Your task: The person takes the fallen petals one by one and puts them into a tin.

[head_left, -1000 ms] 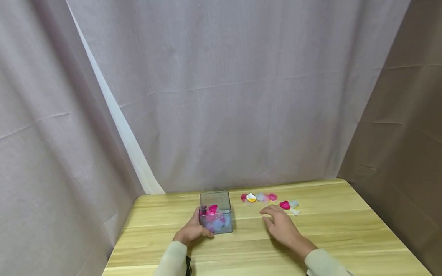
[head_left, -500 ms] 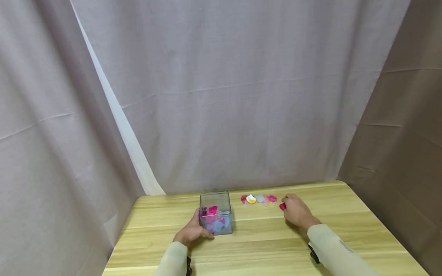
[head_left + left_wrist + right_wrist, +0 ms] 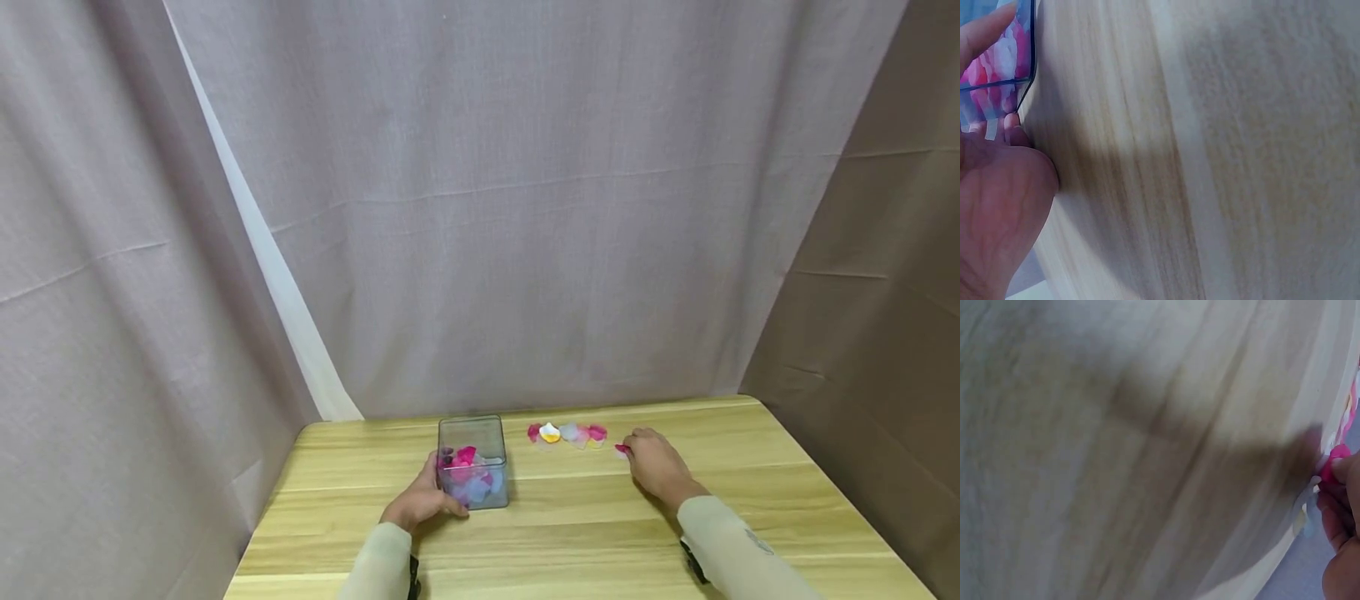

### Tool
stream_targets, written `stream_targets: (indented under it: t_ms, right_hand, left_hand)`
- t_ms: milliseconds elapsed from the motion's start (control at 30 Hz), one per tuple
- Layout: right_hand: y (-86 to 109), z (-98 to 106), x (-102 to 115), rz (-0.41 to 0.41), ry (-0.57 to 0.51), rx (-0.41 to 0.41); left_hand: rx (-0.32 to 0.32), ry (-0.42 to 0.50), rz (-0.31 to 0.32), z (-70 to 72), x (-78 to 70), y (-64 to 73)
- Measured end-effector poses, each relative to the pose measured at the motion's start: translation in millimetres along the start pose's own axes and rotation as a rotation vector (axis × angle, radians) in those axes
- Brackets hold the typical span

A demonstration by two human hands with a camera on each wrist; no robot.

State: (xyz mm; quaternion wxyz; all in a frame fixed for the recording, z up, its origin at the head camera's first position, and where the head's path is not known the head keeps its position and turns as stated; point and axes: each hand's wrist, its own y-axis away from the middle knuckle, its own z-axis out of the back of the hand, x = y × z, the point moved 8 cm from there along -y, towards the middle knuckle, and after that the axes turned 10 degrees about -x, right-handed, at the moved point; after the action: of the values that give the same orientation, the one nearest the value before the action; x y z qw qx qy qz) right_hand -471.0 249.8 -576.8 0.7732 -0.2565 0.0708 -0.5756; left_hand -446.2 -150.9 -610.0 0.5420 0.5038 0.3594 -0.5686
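My left hand [image 3: 422, 500] grips the near left corner of a see-through grey plastic box [image 3: 491, 437], thumb along its front and fingers on its left side. Pink, white and purple artificial flower petals [image 3: 472, 482] lie inside the box. To the right, my right hand [image 3: 662, 468] is low over the table and pinches a bright pink petal [image 3: 1335, 460] between thumb and fingers. Pale petals [image 3: 1309, 515] show beside those fingertips in the right wrist view; the hand hides part of this small group in the head view.
Between box and right hand, a row of pink, white and yellow petals [image 3: 550, 432] lies near the back edge of the wooden table [image 3: 555, 533]. A grey curtain [image 3: 525, 250] hangs behind the table, and more cloth encloses both sides.
My right hand has moved right and away from me onto the small petal group, and its fingers have come together on a pink petal. The left hand keeps its grip on the box.
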Motion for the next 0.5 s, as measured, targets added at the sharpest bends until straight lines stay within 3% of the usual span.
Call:
stream_targets:
  t_ms: [333, 500]
  right_hand:
    - [-0.2, 17.3, -1.8, -0.044, -0.066, -0.085]
    - [-7.0, 34.0, 14.5, -0.032, -0.123, -0.139]
  left_hand:
    - [-0.006, -0.002, 0.001, -0.2, 0.1, 1.8]
    - [-0.004, -0.004, -0.001, -0.4, -0.2, 2.2]
